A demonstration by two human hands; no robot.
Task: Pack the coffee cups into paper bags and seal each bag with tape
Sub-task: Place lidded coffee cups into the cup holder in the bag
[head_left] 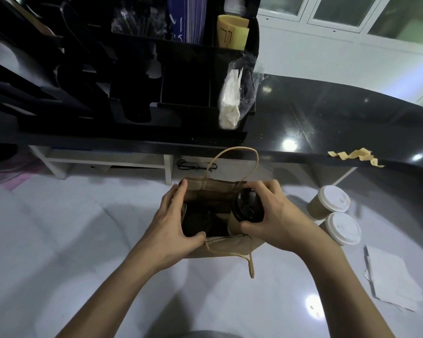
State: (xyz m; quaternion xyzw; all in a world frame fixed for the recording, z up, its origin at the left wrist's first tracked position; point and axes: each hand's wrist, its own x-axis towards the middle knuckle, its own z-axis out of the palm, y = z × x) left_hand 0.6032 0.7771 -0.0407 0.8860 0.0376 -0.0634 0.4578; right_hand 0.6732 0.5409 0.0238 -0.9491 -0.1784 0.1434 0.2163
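Fingers (261, 189), right: curling over the far side of a black-lidded cup (248, 208), thumb pressing its near side. The right hand (276, 215) is gripping it just under the lid.
Fingers (178, 193), left: lying along the left wall of the paper bag (230, 247), thumb hooking over the near rim. The left hand (174, 223) is holding the mouth open.
Held cup: leaning slightly, lid showing at the rim, brown body going down into the bag's right side.
Second cup (197, 222): sitting deeper in the bag's left side, only its black lid showing.
Bag: standing upright on the white counter (59, 228), mouth open – far handle (232, 152) arching up, near handle (250, 264) hanging down the front.
White-lidded cups (332, 198): two, waiting on the counter right of the bag, touching or nearly so; the nearer one (343, 228) is sitting just beside the right wrist.
Tape strips (354, 154): yellowish pieces clinging to the edge of the black counter (327, 113), well right of the bag.
Papers (391, 276): lying flat near the right edge.
Black organizer (181, 93): standing on the black counter behind the bag.
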